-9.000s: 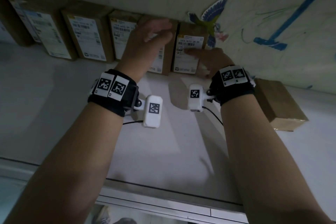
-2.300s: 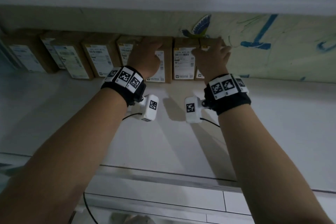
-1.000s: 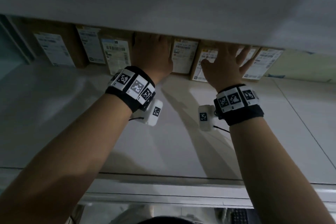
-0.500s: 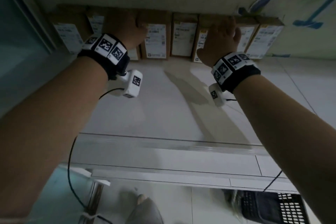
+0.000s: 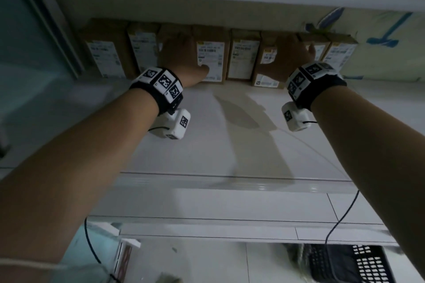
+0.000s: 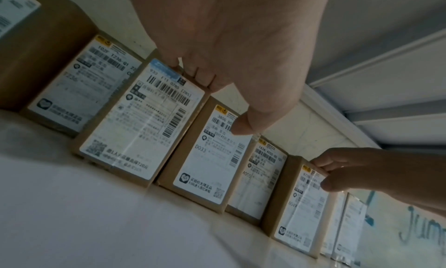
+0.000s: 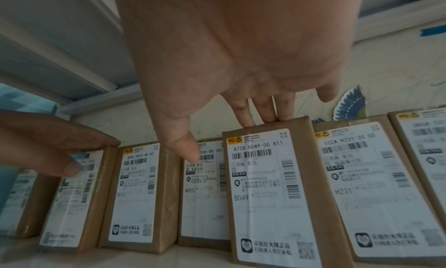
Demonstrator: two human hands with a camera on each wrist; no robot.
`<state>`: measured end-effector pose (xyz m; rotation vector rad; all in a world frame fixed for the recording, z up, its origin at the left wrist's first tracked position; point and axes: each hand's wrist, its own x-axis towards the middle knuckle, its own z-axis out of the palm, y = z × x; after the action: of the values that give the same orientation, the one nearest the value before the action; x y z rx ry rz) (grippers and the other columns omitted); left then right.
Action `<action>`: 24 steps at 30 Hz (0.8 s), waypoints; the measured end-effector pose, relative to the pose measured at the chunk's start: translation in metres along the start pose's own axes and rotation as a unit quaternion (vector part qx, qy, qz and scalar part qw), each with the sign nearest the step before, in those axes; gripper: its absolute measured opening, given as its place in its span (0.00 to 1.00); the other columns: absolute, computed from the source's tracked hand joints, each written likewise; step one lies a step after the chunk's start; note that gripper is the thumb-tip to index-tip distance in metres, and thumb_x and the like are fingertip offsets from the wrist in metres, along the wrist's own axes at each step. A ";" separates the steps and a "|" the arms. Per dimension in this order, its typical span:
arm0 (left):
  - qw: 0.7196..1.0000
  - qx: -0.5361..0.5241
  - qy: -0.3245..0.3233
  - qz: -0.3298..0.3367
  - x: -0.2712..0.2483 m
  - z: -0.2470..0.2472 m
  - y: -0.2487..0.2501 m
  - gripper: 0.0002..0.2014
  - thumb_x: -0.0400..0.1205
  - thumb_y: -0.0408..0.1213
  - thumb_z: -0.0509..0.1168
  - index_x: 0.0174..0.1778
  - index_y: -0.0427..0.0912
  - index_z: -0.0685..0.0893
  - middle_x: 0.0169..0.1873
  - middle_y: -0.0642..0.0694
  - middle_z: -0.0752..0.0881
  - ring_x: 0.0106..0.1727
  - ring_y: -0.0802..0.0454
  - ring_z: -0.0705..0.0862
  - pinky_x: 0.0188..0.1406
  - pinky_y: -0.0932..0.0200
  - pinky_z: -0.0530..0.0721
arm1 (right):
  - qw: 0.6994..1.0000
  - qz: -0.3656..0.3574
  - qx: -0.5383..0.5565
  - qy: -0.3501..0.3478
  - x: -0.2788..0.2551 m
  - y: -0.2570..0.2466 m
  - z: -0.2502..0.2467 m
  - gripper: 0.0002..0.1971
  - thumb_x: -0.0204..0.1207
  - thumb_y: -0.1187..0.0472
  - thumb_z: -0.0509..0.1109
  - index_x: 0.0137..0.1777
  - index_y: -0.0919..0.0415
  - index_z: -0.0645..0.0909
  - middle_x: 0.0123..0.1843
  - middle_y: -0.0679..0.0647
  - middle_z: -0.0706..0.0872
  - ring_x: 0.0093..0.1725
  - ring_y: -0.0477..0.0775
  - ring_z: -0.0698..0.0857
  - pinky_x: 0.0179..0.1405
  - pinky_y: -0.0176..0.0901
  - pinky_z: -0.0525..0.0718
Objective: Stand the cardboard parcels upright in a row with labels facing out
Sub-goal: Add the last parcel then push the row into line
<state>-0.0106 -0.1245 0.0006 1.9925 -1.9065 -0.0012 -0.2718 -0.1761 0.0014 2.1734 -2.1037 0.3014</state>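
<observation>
Looking nearly done: parcels [image 5: 244,57] are standing upright against the wall [image 5: 161,9] on the table [image 5: 230,140], labels [image 5: 210,57] facing out, while left hand [image 5: 179,57] and right hand [image 5: 291,57] are resting loose, uncurled fingers [image 7: 264,109] on two tops, probably just squaring alignment.

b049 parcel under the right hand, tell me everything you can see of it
The B049 parcel is a brown cardboard box standing on end, its white barcoded label facing out. It sits slightly forward of the A055 parcel, beside the H231 parcel. Straight fingers of the right hand rest on its top edge.
</observation>
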 end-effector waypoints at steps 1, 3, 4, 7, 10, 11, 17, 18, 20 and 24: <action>1.000 0.009 -0.001 0.003 0.001 0.003 -0.001 0.33 0.76 0.52 0.72 0.74 0.37 0.77 0.73 0.33 0.80 0.73 0.29 0.81 0.72 0.37 0.83 | 1.000 0.002 0.002 -0.001 0.000 0.001 0.001 0.56 0.69 0.22 0.69 0.92 0.50 0.60 0.93 0.55 0.62 0.92 0.63 0.60 0.88 0.80 0.54; 1.000 0.016 -0.006 0.008 0.003 0.008 -0.004 0.37 0.77 0.53 0.71 0.79 0.36 0.72 0.78 0.32 0.76 0.79 0.28 0.76 0.79 0.35 0.77 | 1.000 0.008 0.004 -0.002 0.001 0.004 0.005 0.56 0.67 0.21 0.69 0.91 0.50 0.60 0.93 0.55 0.61 0.92 0.64 0.60 0.87 0.82 0.55; 1.000 0.021 -0.010 0.008 0.003 0.010 -0.006 0.40 0.78 0.53 0.71 0.82 0.35 0.70 0.82 0.32 0.73 0.82 0.27 0.73 0.83 0.35 0.73 | 1.000 0.006 0.004 -0.011 0.000 0.004 0.007 0.56 0.68 0.22 0.68 0.91 0.49 0.59 0.93 0.55 0.60 0.92 0.64 0.59 0.87 0.82 0.55; 0.999 0.037 -0.006 0.017 0.005 0.015 -0.012 0.41 0.78 0.52 0.71 0.84 0.35 0.68 0.84 0.30 0.71 0.86 0.27 0.69 0.87 0.34 0.68 | 0.999 -0.001 0.014 -0.034 -0.004 0.002 0.011 0.51 0.72 0.25 0.67 0.93 0.42 0.55 0.95 0.52 0.52 0.95 0.62 0.50 0.88 0.82 0.51; 0.998 0.050 0.005 0.034 0.010 0.015 -0.012 0.37 0.78 0.51 0.74 0.79 0.35 0.73 0.77 0.29 0.77 0.79 0.27 0.76 0.81 0.34 0.76 | 0.998 0.017 0.022 -0.050 -0.005 0.003 0.009 0.50 0.75 0.26 0.67 0.94 0.41 0.51 0.96 0.50 0.45 0.95 0.60 0.44 0.89 0.80 0.47; 0.998 0.051 0.006 0.034 0.010 0.014 -0.014 0.37 0.78 0.50 0.74 0.79 0.35 0.73 0.77 0.29 0.78 0.79 0.27 0.76 0.80 0.35 0.77 | 0.998 0.018 0.022 -0.055 -0.005 0.001 0.009 0.51 0.75 0.26 0.67 0.94 0.41 0.50 0.97 0.50 0.44 0.95 0.60 0.43 0.89 0.80 0.46; 0.997 0.068 0.022 0.038 0.010 0.017 -0.014 0.36 0.81 0.46 0.73 0.81 0.32 0.71 0.80 0.28 0.75 0.82 0.27 0.74 0.84 0.32 0.72 | 0.998 0.021 0.030 -0.055 -0.005 -0.001 0.014 0.56 0.71 0.26 0.70 0.95 0.43 0.48 0.97 0.50 0.42 0.95 0.59 0.40 0.89 0.81 0.46; 0.997 0.070 0.022 0.029 0.010 0.019 -0.014 0.36 0.82 0.45 0.72 0.83 0.32 0.69 0.81 0.28 0.74 0.83 0.27 0.73 0.86 0.32 0.70 | 0.998 0.022 0.032 -0.055 -0.005 -0.002 0.013 0.55 0.72 0.26 0.70 0.94 0.44 0.49 0.96 0.50 0.44 0.95 0.59 0.41 0.89 0.81 0.47; 0.996 0.086 0.026 0.012 0.011 0.024 -0.014 0.37 0.83 0.46 0.70 0.86 0.34 0.66 0.83 0.30 0.73 0.86 0.29 0.70 0.89 0.29 0.63 | 0.998 0.024 0.037 -0.048 -0.003 -0.004 0.011 0.53 0.72 0.26 0.70 0.94 0.44 0.53 0.96 0.50 0.48 0.95 0.60 0.46 0.88 0.81 0.50; 0.994 0.101 0.031 0.010 0.018 0.029 -0.011 0.36 0.83 0.47 0.68 0.84 0.35 0.67 0.80 0.30 0.76 0.84 0.29 0.74 0.89 0.27 0.63 | 0.998 0.022 0.036 -0.044 -0.003 0.001 0.011 0.51 0.73 0.28 0.70 0.93 0.42 0.55 0.95 0.50 0.53 0.95 0.61 0.50 0.88 0.82 0.51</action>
<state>-0.0057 -0.1491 -0.0246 2.0751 -1.9540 0.2647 -0.2723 -0.1752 -0.0103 2.2211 -2.2230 0.2945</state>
